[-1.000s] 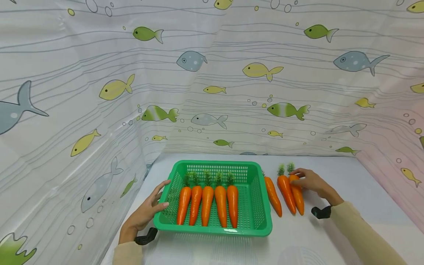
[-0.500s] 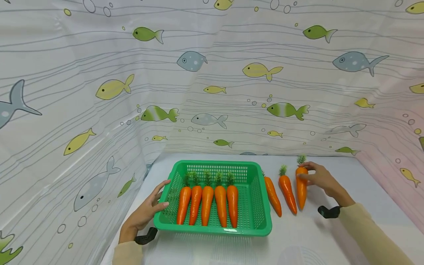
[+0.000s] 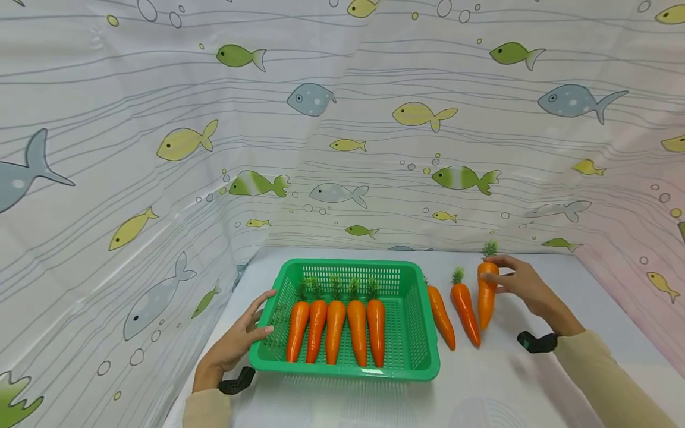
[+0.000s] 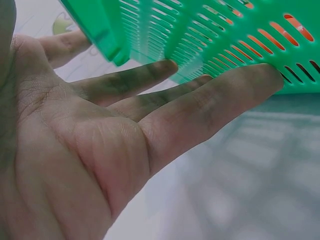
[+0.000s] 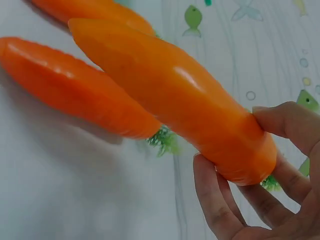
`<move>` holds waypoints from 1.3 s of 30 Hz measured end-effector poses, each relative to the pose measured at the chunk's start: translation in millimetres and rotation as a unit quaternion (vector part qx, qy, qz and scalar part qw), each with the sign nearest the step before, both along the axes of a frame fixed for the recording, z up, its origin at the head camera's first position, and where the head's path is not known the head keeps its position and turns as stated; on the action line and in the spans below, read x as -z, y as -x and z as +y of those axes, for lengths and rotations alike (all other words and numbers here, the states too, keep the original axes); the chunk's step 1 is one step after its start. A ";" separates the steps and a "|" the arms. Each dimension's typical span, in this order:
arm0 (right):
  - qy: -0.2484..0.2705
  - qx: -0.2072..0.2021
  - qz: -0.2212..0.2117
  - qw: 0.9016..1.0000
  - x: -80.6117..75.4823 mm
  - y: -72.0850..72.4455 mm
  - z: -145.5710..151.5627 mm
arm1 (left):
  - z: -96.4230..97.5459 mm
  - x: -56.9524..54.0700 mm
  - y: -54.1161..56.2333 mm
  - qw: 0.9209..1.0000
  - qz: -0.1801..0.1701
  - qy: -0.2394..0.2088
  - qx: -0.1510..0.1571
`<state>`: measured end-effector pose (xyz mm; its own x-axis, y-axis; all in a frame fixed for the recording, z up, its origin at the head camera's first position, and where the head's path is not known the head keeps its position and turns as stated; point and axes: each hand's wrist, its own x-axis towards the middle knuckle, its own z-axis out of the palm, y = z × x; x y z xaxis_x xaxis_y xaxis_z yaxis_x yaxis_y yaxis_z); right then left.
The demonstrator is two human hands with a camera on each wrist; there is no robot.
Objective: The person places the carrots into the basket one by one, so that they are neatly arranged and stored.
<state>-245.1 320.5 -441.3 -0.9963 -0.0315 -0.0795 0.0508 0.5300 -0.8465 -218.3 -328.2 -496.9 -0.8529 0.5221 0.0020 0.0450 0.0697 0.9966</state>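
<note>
My right hand (image 3: 527,291) pinches an orange toy carrot (image 3: 486,300) near its leafy top, thumb on one side and fingers on the other. Seen from the right wrist, this carrot (image 5: 180,90) slants with its tip up and left, overlapping another carrot (image 5: 75,95) behind it. On the left, my left hand (image 3: 235,339) touches the side of a green plastic basket (image 3: 342,373). Its fingers (image 4: 215,107) lie nearly straight along the slotted wall in the left wrist view. Inside the basket, several carrots (image 3: 335,333) lie side by side, green tops toward the far wall.
Two more carrots lie on the white table right of the basket: one (image 3: 441,318) close against its wall, the other (image 3: 465,315) farther right. A fish-patterned sheet (image 3: 374,148) rises behind the table and along its sides.
My right hand has taken hold of the rightmost carrot and moved it away from its neighbour, rightward and farther back. The left hand and basket stay in place.
</note>
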 end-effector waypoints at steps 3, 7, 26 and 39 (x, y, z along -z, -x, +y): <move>0.010 -0.004 0.004 1.000 -4.6 -0.5 -4.2 | 0.0 0.3 0.5 1.000 -0.005 -0.007 0.004; 0.027 -0.011 0.006 1.000 -10.9 -1.0 -11.2 | 0.1 0.7 1.2 1.000 -0.008 -0.013 0.008; 0.078 -0.062 0.011 0.995 -34.3 -1.7 -58.0 | 0.2 5.6 2.2 1.000 0.015 -0.008 -0.013; 0.118 -0.089 -0.011 0.989 -41.2 4.5 -93.3 | 2.3 1.2 0.9 1.000 0.020 -0.008 -0.021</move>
<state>-249.6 227.1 -400.1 -0.9714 -0.2267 -0.0709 -0.0058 0.3208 -0.9471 -219.2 -325.8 -498.1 -0.8733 0.4852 0.0445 0.0819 0.0562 0.9951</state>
